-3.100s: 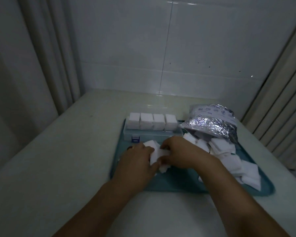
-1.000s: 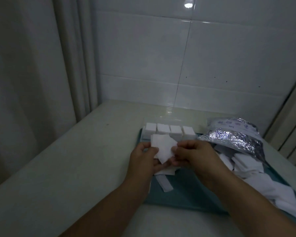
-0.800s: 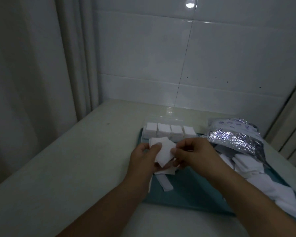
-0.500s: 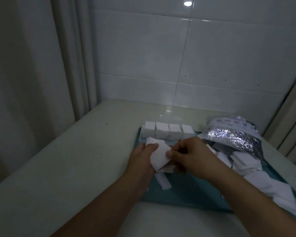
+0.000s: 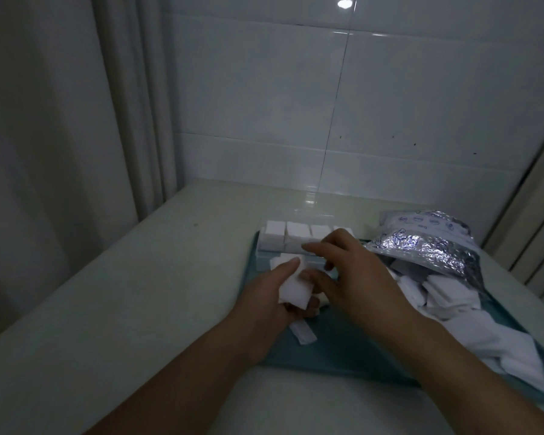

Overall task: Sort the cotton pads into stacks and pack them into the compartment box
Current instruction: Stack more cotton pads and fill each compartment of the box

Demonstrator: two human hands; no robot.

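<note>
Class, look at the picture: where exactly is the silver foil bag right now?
The foil bag lies at the far right of the teal tray, right of the compartment box, above the loose cotton pads.

I see teal tray [image 5: 343,356] on pale table [image 5: 139,309] | foil bag [image 5: 427,246] lying at tray's right | white tiled wall [image 5: 358,105] behind | curtain [image 5: 123,105] at left

A dimly lit corner: large glossy white wall tiles [image 5: 390,98] catch the reflection of a ceiling light [image 5: 344,3] near the top. Pale curtains [image 5: 85,114] hang along the left, more folds [image 5: 537,233] at the right edge. A pale counter [image 5: 132,296] runs to the wall.
</note>
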